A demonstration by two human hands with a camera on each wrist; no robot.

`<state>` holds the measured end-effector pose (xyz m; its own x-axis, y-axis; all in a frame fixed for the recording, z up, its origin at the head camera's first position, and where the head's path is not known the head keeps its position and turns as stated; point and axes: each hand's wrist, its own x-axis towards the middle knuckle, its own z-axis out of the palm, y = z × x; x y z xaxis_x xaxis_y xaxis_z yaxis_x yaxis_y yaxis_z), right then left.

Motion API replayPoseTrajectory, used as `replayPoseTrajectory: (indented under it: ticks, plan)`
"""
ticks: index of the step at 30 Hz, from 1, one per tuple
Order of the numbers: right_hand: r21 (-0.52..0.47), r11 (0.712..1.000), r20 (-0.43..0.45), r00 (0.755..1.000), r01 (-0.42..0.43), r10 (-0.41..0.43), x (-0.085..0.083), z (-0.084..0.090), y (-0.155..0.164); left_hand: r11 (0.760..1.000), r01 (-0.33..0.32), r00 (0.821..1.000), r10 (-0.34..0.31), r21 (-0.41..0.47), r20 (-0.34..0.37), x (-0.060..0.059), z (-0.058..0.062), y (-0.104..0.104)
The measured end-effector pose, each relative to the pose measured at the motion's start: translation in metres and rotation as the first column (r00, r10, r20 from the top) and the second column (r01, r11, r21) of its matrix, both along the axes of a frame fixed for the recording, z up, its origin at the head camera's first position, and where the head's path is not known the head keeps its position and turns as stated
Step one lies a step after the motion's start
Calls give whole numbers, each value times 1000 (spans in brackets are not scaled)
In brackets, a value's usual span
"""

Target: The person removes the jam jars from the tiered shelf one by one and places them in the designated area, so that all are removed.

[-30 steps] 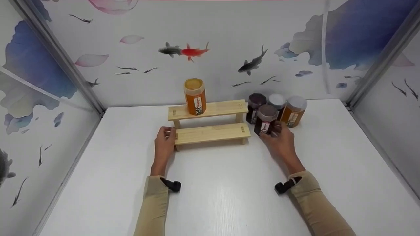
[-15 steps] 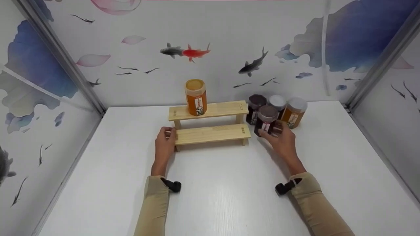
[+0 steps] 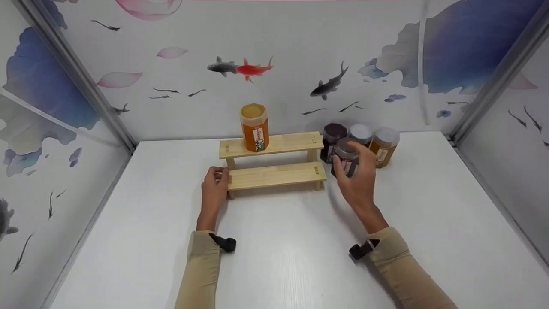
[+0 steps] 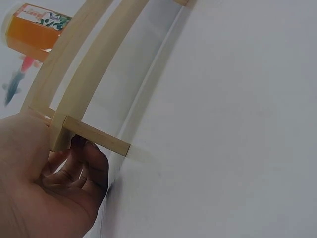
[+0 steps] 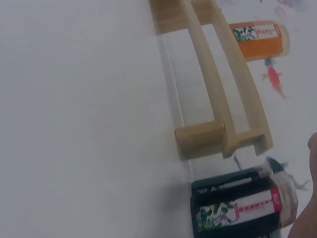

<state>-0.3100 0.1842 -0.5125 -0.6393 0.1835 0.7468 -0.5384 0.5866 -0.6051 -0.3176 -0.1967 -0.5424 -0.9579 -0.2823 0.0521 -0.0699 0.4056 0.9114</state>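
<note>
1. Our right hand (image 3: 358, 180) wraps its fingers round the dark jar (image 3: 345, 156), thumb on the near side. In the head view the jar sits at about 2 o'clock from the middle of the table (image 3: 291, 257), just right of the rack (image 3: 274, 175). Whether it is already off the table we cannot tell; the right wrist view shows the dark jar (image 5: 242, 210) beside the rack's leg (image 5: 200, 140).

2. Our left hand (image 3: 214, 189) grips the rack's left end, at about 10 o'clock from the table's middle. The left wrist view shows its fingers (image 4: 81, 163) curled under the lower step's end piece (image 4: 91, 136), steadying it.

3. An orange jar (image 3: 254, 127) stands on the top step, left of centre. Three more jars (image 3: 364, 139) cluster at 1 o'clock behind the dark one, touching or nearly so.

4. We judge the step in hand to be picking the dark jar out of the cluster for the rack.

5. The next move calls for a clean lift clear of its neighbours, then a carry toward 10 o'clock over the rack's right end, keeping the jar upright while the left hand holds the rack firm.
</note>
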Motion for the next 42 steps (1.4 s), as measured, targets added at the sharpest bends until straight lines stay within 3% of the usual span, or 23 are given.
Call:
replayPoseTrajectory:
  ticks: [5, 12, 20, 27, 30, 37, 42]
  plan:
    - [-5, 988, 71, 985, -154, 154, 4, 11, -40, 1000, -6, 1000, 6, 0, 6, 0, 3, -3]
    - [-57, 927, 256, 892, -372, 373, -7, 27, -88, 1000, -2, 1000, 2, 17, 20, 1, 3, -2]
    - [-67, 902, 358, 834, -426, 420, -33, 45, -119, 1000, -3, 1000, 3, 12, 25, -1, 3, 0]
    - [-113, 876, 482, 745, -468, 460, -48, 51, -137, 1000, -5, 1000, 4, 26, 29, -1, 2, 0]
    - [-89, 893, 509, 751, -440, 421, -51, 52, -146, 1000, -5, 1000, 5, 23, 15, -1, 2, 0]
    - [-10, 946, 503, 816, -325, 286, -58, 54, -166, 1000, -2, 1000, 2, 16, 4, -2, 2, -1]
    - [13, 961, 481, 844, -276, 236, -59, 51, -174, 1000, -2, 1000, 2, 12, 5, -2, 3, -1]
